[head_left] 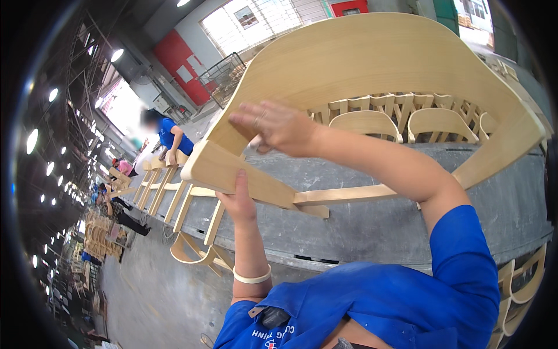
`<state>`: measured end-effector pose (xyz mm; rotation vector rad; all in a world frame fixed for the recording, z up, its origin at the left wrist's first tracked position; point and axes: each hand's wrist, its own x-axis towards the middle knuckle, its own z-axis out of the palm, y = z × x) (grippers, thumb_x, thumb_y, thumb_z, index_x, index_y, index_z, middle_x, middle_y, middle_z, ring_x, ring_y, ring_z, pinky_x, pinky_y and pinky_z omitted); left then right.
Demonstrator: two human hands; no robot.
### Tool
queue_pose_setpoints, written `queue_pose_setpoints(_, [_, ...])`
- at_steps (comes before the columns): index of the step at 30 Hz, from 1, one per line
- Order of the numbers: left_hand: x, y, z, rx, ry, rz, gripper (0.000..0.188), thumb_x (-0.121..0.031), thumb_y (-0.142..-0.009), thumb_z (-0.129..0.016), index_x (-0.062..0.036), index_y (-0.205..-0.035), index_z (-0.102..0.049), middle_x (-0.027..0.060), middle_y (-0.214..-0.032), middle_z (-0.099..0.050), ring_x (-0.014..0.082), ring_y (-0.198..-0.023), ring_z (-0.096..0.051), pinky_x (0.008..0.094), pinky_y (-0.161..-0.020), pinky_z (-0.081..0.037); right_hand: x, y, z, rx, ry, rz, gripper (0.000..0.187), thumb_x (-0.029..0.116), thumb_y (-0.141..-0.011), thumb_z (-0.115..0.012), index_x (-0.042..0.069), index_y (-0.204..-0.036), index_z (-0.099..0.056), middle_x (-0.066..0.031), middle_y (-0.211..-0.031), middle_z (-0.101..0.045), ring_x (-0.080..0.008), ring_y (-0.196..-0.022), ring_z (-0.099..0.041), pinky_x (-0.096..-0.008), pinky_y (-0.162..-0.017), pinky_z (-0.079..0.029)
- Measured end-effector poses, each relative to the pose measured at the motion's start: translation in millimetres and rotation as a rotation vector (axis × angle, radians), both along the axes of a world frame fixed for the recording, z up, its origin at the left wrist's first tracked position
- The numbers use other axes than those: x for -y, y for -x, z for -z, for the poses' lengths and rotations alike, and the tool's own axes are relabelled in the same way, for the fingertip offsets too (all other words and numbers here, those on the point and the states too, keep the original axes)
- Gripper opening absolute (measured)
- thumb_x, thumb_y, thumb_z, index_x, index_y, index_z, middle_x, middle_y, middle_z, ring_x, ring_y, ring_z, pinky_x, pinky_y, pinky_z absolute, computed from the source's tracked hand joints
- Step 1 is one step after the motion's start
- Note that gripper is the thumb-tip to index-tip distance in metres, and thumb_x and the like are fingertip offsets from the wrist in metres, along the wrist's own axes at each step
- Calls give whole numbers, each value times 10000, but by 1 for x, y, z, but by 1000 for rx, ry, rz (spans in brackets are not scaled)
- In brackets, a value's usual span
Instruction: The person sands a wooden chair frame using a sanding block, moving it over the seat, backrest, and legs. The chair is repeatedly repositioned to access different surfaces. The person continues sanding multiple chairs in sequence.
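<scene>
A pale wooden chair frame [378,55] with a broad curved backrest stands on the grey worktable before me, its back rising at the far side. My left hand [237,200] is closed around the frame's left armrest end from below, with the thumb up along its near face. Across the frame reaches my right arm. My right hand [282,125] lies against the inner face of the backrest's left side, fingers stretched out and slightly blurred. Something pale shows at its thumb, too small to make out. A crossbar [349,195] joins the frame's legs low down.
Several similar chair frames [442,125] stand beyond the grey worktable [372,227]. More wooden frames [174,192] line its left part, where a person in blue [174,136] works. Another frame [195,250] hangs low by the table's near edge. Stacked frames [517,291] stand at lower right.
</scene>
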<state>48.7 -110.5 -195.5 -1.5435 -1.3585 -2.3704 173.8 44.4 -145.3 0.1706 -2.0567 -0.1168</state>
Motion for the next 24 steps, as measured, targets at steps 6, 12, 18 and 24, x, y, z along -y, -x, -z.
queue_pose_setpoints(6, [11,-7,3,20,-8,-36,375,-37,-857,-607,60,-1200,-489,141,-1130,-576,208,-1017,-583,339,-891,-470,11,32,18,-61,-206,-57,333,187,-903,-568,118,-1228,-560,-38,-1502,-372,-216,-1398,-329,-424,-1110,-365])
queue_pose_setpoints(12, [20,-20,7,92,-65,28,414,-39,-849,-612,73,-1224,-477,156,-1158,-573,217,-1048,-579,348,-917,-465,16,33,20,-38,-228,-239,360,159,-913,-529,149,-1271,-569,44,-1505,-367,-192,-1390,-339,-408,-1130,-350])
queue_pose_setpoints(18, [20,-11,10,71,-5,-62,304,-35,-862,-598,72,-1142,-545,149,-1079,-606,212,-985,-602,349,-845,-501,14,13,36,52,-141,68,506,202,-898,-560,133,-1388,-457,26,-1513,-351,-212,-1384,-343,-439,-1131,-323])
queue_pose_setpoints(24, [5,-9,12,153,-113,-40,238,-58,-875,-598,69,-1074,-568,136,-973,-627,199,-830,-630,323,-697,-517,-24,-39,32,14,60,327,312,206,-889,-607,39,-1146,-661,2,-1541,-301,-235,-1436,-246,-474,-1140,-255])
